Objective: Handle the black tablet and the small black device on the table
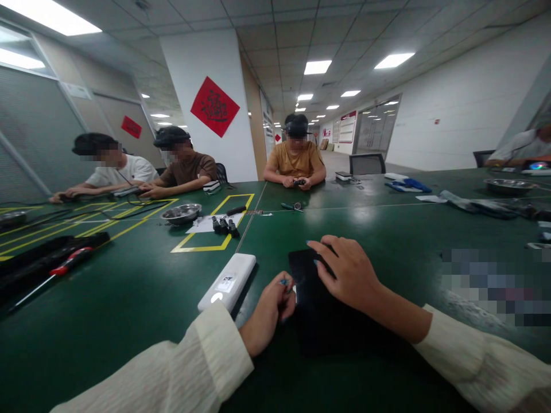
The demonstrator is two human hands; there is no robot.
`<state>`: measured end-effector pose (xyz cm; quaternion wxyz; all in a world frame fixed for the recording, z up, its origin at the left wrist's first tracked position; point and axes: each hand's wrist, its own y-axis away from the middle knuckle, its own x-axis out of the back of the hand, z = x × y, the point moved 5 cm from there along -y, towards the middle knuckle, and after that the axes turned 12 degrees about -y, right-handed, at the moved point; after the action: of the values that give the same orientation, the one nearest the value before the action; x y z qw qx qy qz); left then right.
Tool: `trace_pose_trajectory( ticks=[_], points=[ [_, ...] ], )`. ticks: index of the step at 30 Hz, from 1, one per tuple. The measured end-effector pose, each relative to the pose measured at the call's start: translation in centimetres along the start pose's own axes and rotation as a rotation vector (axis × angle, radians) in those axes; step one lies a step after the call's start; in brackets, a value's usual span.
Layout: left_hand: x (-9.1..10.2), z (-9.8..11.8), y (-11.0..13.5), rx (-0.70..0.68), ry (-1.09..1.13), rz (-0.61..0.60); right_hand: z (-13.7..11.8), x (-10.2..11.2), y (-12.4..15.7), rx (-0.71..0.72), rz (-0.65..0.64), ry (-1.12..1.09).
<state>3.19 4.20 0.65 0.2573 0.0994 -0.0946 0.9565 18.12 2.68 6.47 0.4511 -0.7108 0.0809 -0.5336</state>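
A black, flat rectangular object [310, 321], perhaps a tablet or a pad, lies on the green table in front of me. My right hand [350, 275] rests over its top right part, fingers stretched and apart. At its left edge, my left hand [269, 310] is closed in a pinch. A small whitish bit shows by those fingertips, but I cannot make out what it is. Just left of that hand lies a white power bank [230, 281] with a label and a bright round spot on it.
A red-handled screwdriver [71, 261] lies at the left on a black case [26, 269]. Farther back are a metal bowl [181, 213], several black parts [224, 225] on white paper and yellow tape markings [202, 249]. Across the table sits a person [295, 155]; others sit left and right.
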Motion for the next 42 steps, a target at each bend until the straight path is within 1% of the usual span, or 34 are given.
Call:
trace_pose_trajectory(
  ticks=[3,6,8,10,12,14,16,17,19,21,22,24,25,27,30,32,36,39,42],
  points=[
    [0.5,-0.6,-0.1,0.01,-0.005,0.043,1.9,-0.3,-0.2,-0.138,-0.041,-0.068],
    [0.8,-0.9,-0.1,0.051,-0.086,0.078,2.9,-1.1,0.1,-0.256,-0.113,-0.23],
    [0.9,-0.9,-0.1,0.062,-0.134,0.11,3.1,-1.5,0.2,-0.279,-0.144,-0.349],
    [1.1,-0.5,-0.1,0.065,-0.164,0.133,3.5,-1.3,0.4,-0.287,-0.129,-0.43],
    [1.2,0.0,-0.2,0.067,-0.182,0.118,4.5,-0.7,0.6,-0.326,-0.054,-0.491],
    [1.2,0.6,-0.6,0.061,-0.191,0.08,5.8,0.1,0.9,-0.393,0.049,-0.569],
    [1.2,1.3,-1.4,0.051,-0.186,0.069,7.5,0.5,1.5,-0.515,0.134,-0.701],
    [1.2,1.5,-1.9,0.05,-0.18,0.069,8.2,0.4,1.9,-0.603,0.166,-0.793],
    [0.8,1.4,-2.9,0.064,-0.182,0.046,9.4,-0.4,2.7,-0.799,0.224,-1.01],
    [0.1,0.8,-3.7,0.088,-0.147,-0.003,9.6,-1.4,3.5,-0.961,0.308,-1.209],
    [-0.5,0.3,-3.9,0.111,-0.138,-0.052,9.5,-2.0,3.9,-1.027,0.358,-1.291],
    [-1.0,-0.7,-3.9,0.13,-0.149,-0.062,8.7,-3.1,4.8,-1.147,0.442,-1.428],
    [-1.0,-1.1,-3.7,0.123,-0.183,-0.039,8.2,-3.7,5.3,-1.193,0.461,-1.489],
    [-0.9,-1.5,-3.2,0.074,-0.255,-0.006,6.9,-4.6,5.9,-1.216,0.422,-1.596],
    [-0.8,-1.4,-2.1,0.034,-0.338,-0.015,5.2,-5.4,6.3,-1.136,0.268,-1.687],
    [-0.7,-1.1,-1.8,0.032,-0.363,-0.017,4.5,-5.6,6.4,-1.14,0.209,-1.741],
    [-0.3,-0.8,-1.9,0.019,-0.4,0.041,3.9,-5.6,6.2,-1.199,0.163,-1.823],
    [-0.1,-1.0,-2.3,0.004,-0.431,0.064,3.5,-5.4,6.0,-1.183,0.126,-1.844],
    [0.1,-1.2,-2.4,0.012,-0.487,0.061,3.3,-5.2,6.0,-1.173,0.136,-1.854]
  ],
)
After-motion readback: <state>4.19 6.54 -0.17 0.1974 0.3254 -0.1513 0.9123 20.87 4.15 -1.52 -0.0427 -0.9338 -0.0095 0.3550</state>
